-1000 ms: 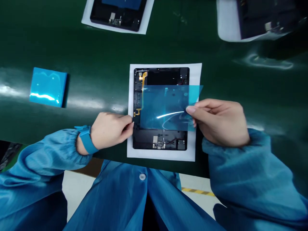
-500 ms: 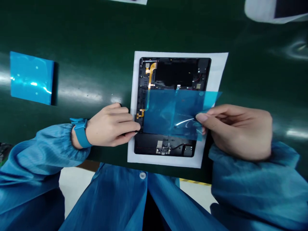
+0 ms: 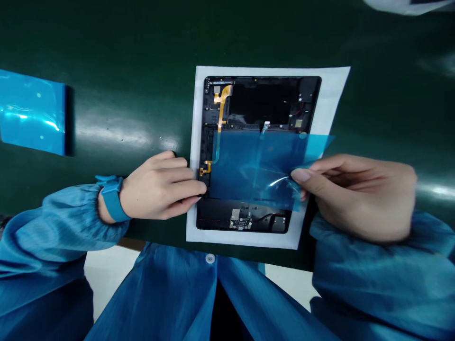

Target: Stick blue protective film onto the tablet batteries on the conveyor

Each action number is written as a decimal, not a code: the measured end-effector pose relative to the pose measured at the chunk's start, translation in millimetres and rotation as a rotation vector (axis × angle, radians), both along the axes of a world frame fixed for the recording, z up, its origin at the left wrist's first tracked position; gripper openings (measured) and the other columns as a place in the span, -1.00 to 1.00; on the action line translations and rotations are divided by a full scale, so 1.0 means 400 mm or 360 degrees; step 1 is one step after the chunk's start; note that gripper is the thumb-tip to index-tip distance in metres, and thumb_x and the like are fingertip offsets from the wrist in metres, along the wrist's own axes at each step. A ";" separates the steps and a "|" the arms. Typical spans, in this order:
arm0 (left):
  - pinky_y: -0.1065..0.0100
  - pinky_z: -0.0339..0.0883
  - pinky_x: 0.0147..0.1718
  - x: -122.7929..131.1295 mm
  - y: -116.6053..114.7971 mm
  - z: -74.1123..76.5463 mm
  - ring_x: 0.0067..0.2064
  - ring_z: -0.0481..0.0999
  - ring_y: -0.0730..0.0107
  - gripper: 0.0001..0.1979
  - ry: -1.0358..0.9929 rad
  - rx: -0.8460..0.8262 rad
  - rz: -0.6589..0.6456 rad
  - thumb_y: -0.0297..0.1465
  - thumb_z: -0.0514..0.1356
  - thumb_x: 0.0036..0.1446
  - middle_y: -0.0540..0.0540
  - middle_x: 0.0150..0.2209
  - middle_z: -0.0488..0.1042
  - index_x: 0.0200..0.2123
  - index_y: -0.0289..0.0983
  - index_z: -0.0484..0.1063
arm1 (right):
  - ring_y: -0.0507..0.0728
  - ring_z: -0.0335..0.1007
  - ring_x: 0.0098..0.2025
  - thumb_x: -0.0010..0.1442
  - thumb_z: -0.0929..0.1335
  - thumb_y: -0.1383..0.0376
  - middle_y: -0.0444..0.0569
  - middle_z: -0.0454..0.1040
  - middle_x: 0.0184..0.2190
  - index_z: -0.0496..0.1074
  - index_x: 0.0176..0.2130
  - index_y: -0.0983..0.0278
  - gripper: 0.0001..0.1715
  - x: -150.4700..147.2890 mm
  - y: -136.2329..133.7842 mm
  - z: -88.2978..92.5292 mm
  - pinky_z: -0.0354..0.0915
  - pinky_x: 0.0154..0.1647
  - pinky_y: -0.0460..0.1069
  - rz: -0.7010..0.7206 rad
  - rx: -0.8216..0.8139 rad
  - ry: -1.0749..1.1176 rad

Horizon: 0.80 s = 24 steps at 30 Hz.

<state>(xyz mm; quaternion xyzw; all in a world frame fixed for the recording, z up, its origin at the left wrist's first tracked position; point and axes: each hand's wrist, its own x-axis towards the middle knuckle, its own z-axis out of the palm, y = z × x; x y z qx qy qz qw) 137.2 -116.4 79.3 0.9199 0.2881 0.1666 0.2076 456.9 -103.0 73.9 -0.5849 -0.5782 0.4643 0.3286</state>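
Note:
An opened black tablet housing (image 3: pixel 263 102) with an orange flex cable lies on a white sheet (image 3: pixel 332 99). Over its middle spreads a translucent blue film (image 3: pixel 249 166), whose right part reaches past the housing. My right hand (image 3: pixel 362 196) pinches the film near its right edge between thumb and fingers. At the housing's lower left edge rests my left hand (image 3: pixel 161 187), its fingers curled together and the fingertips touching the edge; whether they grip anything there is hidden.
A stack of blue film (image 3: pixel 31 113) lies on the dark green table (image 3: pixel 135 57) at the far left. Part of a white object (image 3: pixel 412 6) shows at the top right. The table's front edge runs just below the white sheet.
The view has shifted, so the housing appears slightly larger and the blue stack sits further left. Both hands keep their places at the housing and film.

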 end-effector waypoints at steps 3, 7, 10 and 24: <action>0.25 0.14 -0.39 -0.001 0.000 0.000 -0.38 0.41 0.38 -0.89 0.0004 -0.0005 -0.0009 -0.38 0.17 0.33 0.00 -0.37 0.54 -0.15 -0.26 0.47 | -0.06 0.41 -0.64 0.04 0.58 0.34 -0.21 0.52 -0.59 0.61 -0.38 0.21 -0.88 -0.001 0.001 0.000 0.41 -0.61 -0.19 -0.0006 -0.0014 0.0000; 0.25 0.14 -0.38 -0.001 0.000 0.000 -0.37 0.41 0.38 -0.90 0.0014 -0.0011 -0.0012 -0.37 0.17 0.33 0.00 -0.37 0.54 -0.15 -0.26 0.46 | -0.06 0.41 -0.64 0.05 0.58 0.33 -0.20 0.52 -0.59 0.61 -0.38 0.22 -0.89 -0.003 0.002 0.000 0.40 -0.62 -0.19 -0.0001 -0.0024 0.0013; 0.25 0.14 -0.38 -0.001 0.000 0.001 -0.37 0.40 0.37 -0.90 0.0007 -0.0008 -0.0008 -0.38 0.18 0.33 -0.01 -0.36 0.54 -0.15 -0.26 0.46 | -0.06 0.41 -0.64 0.05 0.58 0.32 -0.20 0.52 -0.59 0.62 -0.37 0.21 -0.90 -0.002 0.002 0.001 0.42 -0.60 -0.19 0.0018 -0.0032 0.0012; 0.24 0.10 -0.37 0.000 -0.004 0.002 -0.38 0.33 0.36 -0.88 0.0007 -0.0004 0.0013 -0.39 0.15 0.34 0.00 -0.40 0.49 -0.16 -0.26 0.48 | -0.03 0.38 -0.67 0.05 0.57 0.23 -0.20 0.50 -0.64 0.61 -0.40 0.19 -0.88 -0.004 0.007 0.010 0.42 -0.61 -0.16 0.0038 -0.0079 -0.0114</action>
